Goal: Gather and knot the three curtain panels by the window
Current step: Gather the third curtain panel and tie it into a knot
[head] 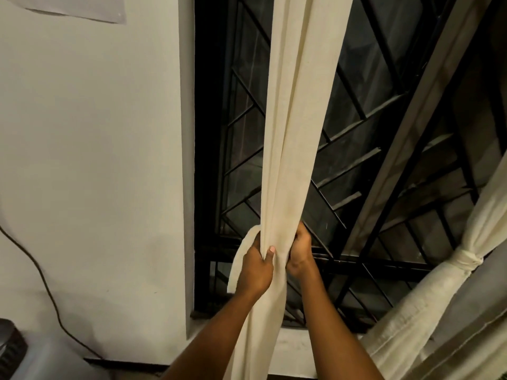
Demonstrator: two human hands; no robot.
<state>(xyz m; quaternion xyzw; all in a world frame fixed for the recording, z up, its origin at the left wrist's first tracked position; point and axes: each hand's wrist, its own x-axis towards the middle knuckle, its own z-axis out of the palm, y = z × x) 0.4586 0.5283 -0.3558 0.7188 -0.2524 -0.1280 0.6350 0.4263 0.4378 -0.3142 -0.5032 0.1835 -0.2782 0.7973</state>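
Hung as a long cream woven-cotton curtain panel (297,111) in front of the dark barred window, gathered into a narrow column of lengthwise folds. Ran from the top edge of the view down and slightly leftward, past the sill. Was pinched together low down, with one loose strip of its edge looping out to the left at that point and falling back alongside the main column. Stood well apart from a second cream curtain panel already tied in a knot (466,260) at the right edge, drawn tight at the knot, slanting down-left and flaring into crumpled folds below.
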